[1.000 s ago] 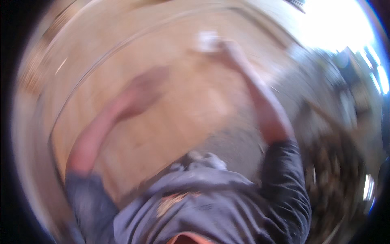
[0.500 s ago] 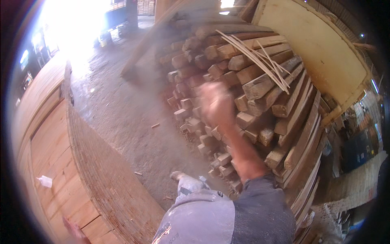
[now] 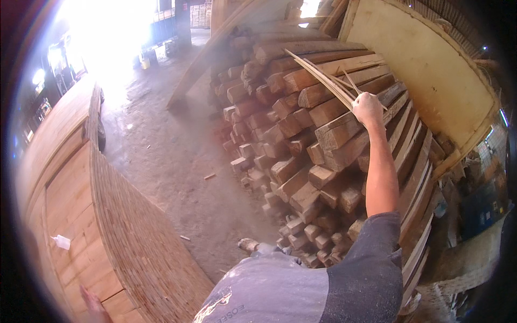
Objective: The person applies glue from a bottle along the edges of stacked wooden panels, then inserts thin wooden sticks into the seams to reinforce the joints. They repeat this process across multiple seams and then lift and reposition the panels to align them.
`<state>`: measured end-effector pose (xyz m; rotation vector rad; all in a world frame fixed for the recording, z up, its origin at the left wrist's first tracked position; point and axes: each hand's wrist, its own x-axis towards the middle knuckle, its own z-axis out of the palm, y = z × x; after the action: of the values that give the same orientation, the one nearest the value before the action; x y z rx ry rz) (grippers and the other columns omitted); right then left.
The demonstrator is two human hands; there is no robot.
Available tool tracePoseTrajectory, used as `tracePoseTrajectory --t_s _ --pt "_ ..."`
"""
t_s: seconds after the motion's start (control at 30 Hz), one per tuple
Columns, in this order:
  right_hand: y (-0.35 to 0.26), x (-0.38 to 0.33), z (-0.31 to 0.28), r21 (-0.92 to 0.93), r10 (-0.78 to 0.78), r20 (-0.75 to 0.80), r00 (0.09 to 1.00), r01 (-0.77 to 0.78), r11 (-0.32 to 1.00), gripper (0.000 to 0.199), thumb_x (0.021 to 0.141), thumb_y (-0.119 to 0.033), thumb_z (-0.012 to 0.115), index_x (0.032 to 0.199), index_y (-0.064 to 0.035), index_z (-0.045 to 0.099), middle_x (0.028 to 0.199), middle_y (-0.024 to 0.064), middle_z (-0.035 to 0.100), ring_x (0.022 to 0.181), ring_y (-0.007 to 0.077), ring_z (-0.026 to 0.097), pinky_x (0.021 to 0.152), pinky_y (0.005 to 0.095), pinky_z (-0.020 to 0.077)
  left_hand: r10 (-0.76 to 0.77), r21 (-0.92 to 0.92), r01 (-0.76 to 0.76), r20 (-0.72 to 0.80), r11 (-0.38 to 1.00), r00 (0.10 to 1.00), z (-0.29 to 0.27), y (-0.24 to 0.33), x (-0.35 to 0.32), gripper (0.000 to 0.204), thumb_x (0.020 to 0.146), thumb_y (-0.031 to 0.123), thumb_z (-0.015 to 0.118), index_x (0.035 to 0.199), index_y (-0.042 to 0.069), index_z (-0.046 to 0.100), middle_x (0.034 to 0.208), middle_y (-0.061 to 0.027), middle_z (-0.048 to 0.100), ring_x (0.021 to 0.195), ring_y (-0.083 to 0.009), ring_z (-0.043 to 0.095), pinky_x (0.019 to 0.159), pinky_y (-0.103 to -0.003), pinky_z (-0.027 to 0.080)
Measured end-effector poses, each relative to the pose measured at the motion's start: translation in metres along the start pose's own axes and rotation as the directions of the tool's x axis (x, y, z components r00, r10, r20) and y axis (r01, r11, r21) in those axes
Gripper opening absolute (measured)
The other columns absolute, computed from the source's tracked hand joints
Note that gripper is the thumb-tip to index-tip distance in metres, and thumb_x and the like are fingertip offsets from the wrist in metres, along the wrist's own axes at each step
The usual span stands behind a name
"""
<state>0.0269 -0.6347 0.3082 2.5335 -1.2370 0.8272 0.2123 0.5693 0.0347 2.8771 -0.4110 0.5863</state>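
Atop timber pile (image 3: 301, 140), right hand (image 3: 368, 107) clenched round thin wood strips (image 3: 323, 78) (left hand (image 3: 92, 307) resting on boards (image 3: 81, 215), grip unclear).

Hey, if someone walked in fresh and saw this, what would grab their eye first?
First the big stack of rough timber beams filling the middle and right, ends facing out. On top of it the right hand has its grip closed on a bundle of thin wood strips slanting up to the left. At lower left the left hand rests on a stack of flat plywood sheets, with glaring daylight at the doorway at upper left.
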Motion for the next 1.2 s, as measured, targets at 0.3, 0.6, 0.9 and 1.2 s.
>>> tracePoseTrajectory --t_s 0.3,0.6,0.9,1.2 --pt "-0.059 -0.033 -0.072 0.445 -0.131 -0.153 0.980 0.186 0.876 0.024 0.107 -0.021 0.071 0.113 0.0011 0.078 0.087 0.0181 0.078 0.075 0.0314 0.073 0.069 0.0442 0.0557 -0.117 -0.038 0.119 0.053 0.992 0.992 -0.049 0.101 0.027 0.057 0.115 0.030 0.053 0.162 -0.004 0.050 0.158 -0.0246 0.059 0.144 -0.0452 0.057 0.120 -0.052 0.045" --pt "-0.299 -0.319 -0.019 0.899 -0.892 -0.234 0.387 0.434 -0.047 0.026 0.106 -0.003 0.067 0.126 0.0007 0.083 0.079 0.0119 0.077 0.071 0.0222 0.075 0.064 0.0375 0.0589 -0.598 -0.021 0.599 -0.072 0.801 0.798 -0.139 0.292 0.001 0.049 0.112 0.023 0.062 0.153 -0.004 0.060 0.144 -0.0233 0.073 0.130 -0.0475 0.070 0.109 -0.051 0.057" --pt "-0.346 -0.336 -0.003 0.828 -0.909 -0.416 0.030 0.426 -0.365 0.039 0.094 0.009 0.070 0.132 0.0049 0.078 0.092 0.0191 0.078 0.076 0.0305 0.077 0.067 0.0389 0.0610 -0.505 0.069 0.513 -0.102 0.856 0.857 -0.129 0.385 -0.038 0.069 0.107 0.042 0.074 0.161 0.002 0.057 0.158 -0.0240 0.064 0.147 -0.0435 0.060 0.123 -0.055 0.048" --pt "-0.340 -0.318 0.009 0.796 -0.902 -0.431 -0.025 0.461 -0.393 0.034 0.097 0.007 0.071 0.130 0.0056 0.077 0.095 0.0179 0.079 0.077 0.0304 0.077 0.067 0.0394 0.0605 -0.500 0.122 0.495 0.016 0.860 0.866 -0.103 0.405 -0.013 0.081 0.103 0.045 0.077 0.167 0.005 0.049 0.172 -0.0179 0.052 0.159 -0.0402 0.049 0.131 -0.056 0.038"
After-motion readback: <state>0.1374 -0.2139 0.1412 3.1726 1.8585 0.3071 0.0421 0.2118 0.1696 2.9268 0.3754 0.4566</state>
